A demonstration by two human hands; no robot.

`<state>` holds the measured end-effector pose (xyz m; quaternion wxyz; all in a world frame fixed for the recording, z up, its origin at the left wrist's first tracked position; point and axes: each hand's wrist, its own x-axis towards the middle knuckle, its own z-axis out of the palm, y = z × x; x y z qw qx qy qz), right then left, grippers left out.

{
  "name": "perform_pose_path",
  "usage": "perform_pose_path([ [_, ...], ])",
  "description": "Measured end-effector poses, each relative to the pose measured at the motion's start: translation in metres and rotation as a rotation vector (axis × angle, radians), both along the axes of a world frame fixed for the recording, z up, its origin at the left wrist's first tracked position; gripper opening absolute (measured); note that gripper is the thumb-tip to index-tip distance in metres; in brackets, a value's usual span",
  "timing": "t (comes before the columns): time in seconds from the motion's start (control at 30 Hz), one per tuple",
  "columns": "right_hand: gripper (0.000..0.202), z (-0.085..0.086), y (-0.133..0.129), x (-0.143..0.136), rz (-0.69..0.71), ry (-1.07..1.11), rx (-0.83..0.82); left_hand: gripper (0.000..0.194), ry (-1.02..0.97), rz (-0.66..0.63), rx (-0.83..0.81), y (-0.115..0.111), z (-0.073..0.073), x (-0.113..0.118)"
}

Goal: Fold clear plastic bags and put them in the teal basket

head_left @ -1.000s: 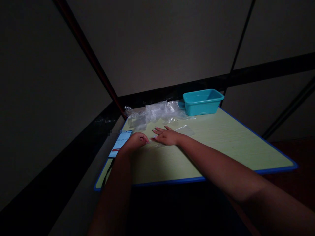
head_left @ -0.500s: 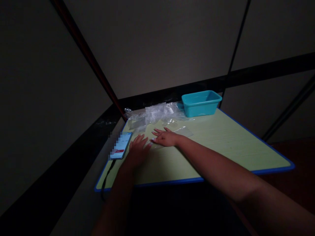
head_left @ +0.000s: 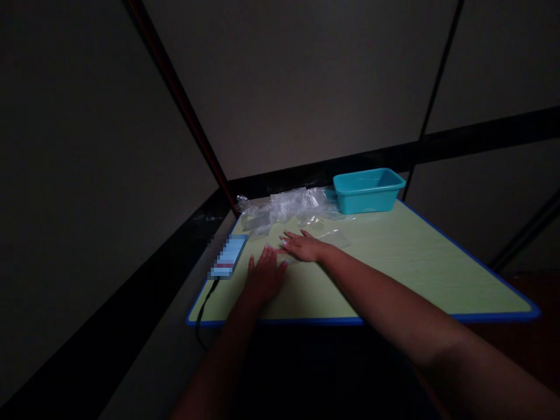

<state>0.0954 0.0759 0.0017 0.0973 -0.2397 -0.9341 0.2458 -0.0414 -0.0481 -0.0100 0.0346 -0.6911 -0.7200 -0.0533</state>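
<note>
We see a clear bag [head_left: 336, 238] lying flat on the table, partly under the right hand [head_left: 301, 247], its far corner showing beyond the wrist. It looks like thin plastic film, so we would expect it to be next to weightless, limp and slick — apt to slide or crease rather than hold a shape. We judge the best hold to be a light pinch at a corner or along an edge, with the other hand pressing the film flat; a hard tug might stretch or tear it.

The right hand is palm down, its fingers slightly spread and gripping nothing that we can see. The left hand [head_left: 265, 273] is just beside it, fingers extended and thumb held apart; whether its tips touch any film we cannot tell.

Further out, a loose heap [head_left: 289, 205] of similar clear plastic lies at the back of the table [head_left: 420, 256], with a blue tub [head_left: 367, 202] just to its right. Near the left edge rests a phone [head_left: 231, 256] — a dark cord [head_left: 205, 304] trails below it.
</note>
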Motion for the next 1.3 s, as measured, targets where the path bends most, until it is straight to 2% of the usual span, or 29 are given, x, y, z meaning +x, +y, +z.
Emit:
perform_pose_path([
  [0.27, 0.046, 0.0, -0.001, 0.002, 0.016, -0.023, 0.126, 0.055, 0.033, 0.039, -0.01, -0.001, -0.002, 0.001],
  [0.4, 0.047, 0.005, -0.003, 0.007, -0.045, -0.04, 0.122, 0.054, 0.029, 0.04, -0.012, -0.002, -0.001, 0.003],
  [0.5, 0.049, 0.014, -0.009, 0.012, -0.082, -0.129, 0.109, 0.055, 0.04, 0.035, -0.01, -0.002, 0.0, 0.003],
  [0.73, 0.054, 0.033, -0.025, 0.016, -0.062, -0.415, 0.142, 0.056, 0.114, 0.055, 0.006, -0.001, -0.002, 0.004],
  [0.97, 0.063, 0.028, -0.022, 0.015, -0.086, -0.509, 0.082, 0.057, 0.127, 0.091, 0.034, -0.003, -0.001, 0.006],
  [1.2, 0.063, 0.019, -0.018, 0.011, -0.131, -0.499, 0.066, 0.067, 0.125, 0.239, 0.043, -0.003, -0.003, 0.005],
  [1.3, 0.062, 0.014, -0.016, 0.008, -0.162, -0.472, 0.083, 0.062, 0.128, 0.204, 0.08, -0.003, 0.002, 0.006],
])
